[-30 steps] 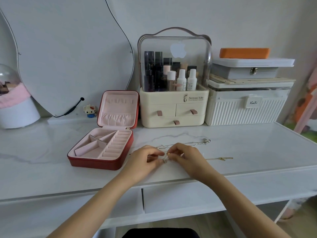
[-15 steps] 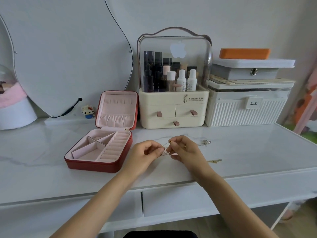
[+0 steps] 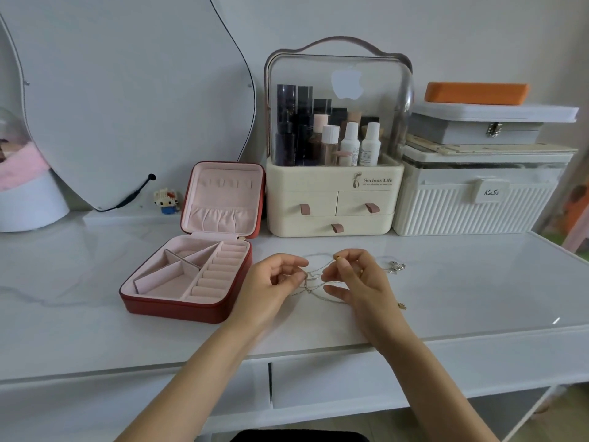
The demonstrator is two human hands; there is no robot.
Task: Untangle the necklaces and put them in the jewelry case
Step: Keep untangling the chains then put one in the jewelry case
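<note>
Step in hand, as judged: the knot is being loosened; no chain is free yet.

The tangled necklaces [image 3: 314,280] are held just above the white marble-look tabletop [image 3: 478,282], between the two hands and just right of the jewelry case [image 3: 188,279]. The case lies open, its lid upright and its pink compartments showing nothing inside.

The left hand [image 3: 274,282] is curled, and a strand is pinched between thumb and forefinger at the left side of the knot. The right hand [image 3: 353,277] is likewise curled; a strand is pinched at its fingertips [image 3: 338,261], raised a little higher than the left. Fine loops cross between the two pinches. A silver clasp or pendant end [image 3: 396,267] trails on the table to the right, and a small gold piece [image 3: 402,305] lies near the right wrist. Which chain each belongs to cannot be told.

Notes on doing it well:
- The strands should be drawn apart gently; a hard pull is likely to tighten the knot.
- The crossing is better spread flat on the table, so that loops can be read.
- The free ends at right should be fed back through the loops one at a time.
- The chains are thin and probably kink easily.
</note>
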